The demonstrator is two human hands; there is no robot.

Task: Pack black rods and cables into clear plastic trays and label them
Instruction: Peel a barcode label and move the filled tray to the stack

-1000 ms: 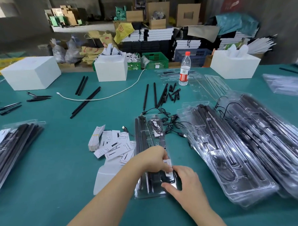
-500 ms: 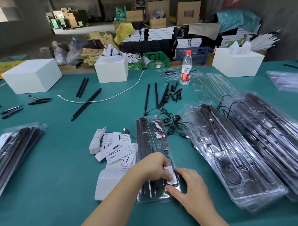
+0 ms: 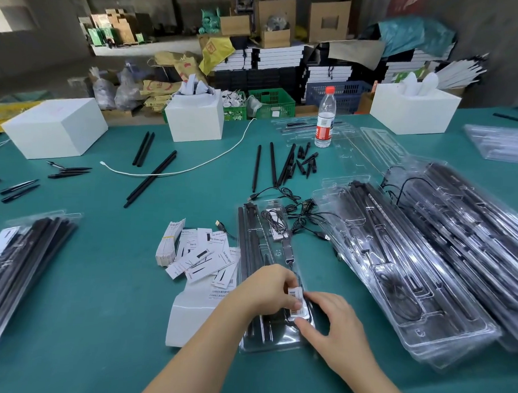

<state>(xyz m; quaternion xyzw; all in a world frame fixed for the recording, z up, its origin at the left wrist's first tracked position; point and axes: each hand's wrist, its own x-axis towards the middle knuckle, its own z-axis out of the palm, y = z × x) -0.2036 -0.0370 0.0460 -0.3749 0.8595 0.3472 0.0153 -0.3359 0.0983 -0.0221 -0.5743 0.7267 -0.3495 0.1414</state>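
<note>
Filled clear plastic tray (image 3: 273, 286) lies on the green table (image 3: 100, 278), long axis running away from the person. Barcode label (image 3: 295, 299) sits at the tray's near end, between both hands. Left hand (image 3: 267, 288) pinches the label's upper edge; right hand (image 3: 332, 327) pinches its lower end with thumb and forefinger. Likely step: pressing the label flat along the tray axis.

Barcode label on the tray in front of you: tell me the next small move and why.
Probably press the barcode label flat onto the clear tray. The left hand and right hand both pinch it over the tray's near end, already loaded with black rods, and it looks not yet fully stuck down.
</note>
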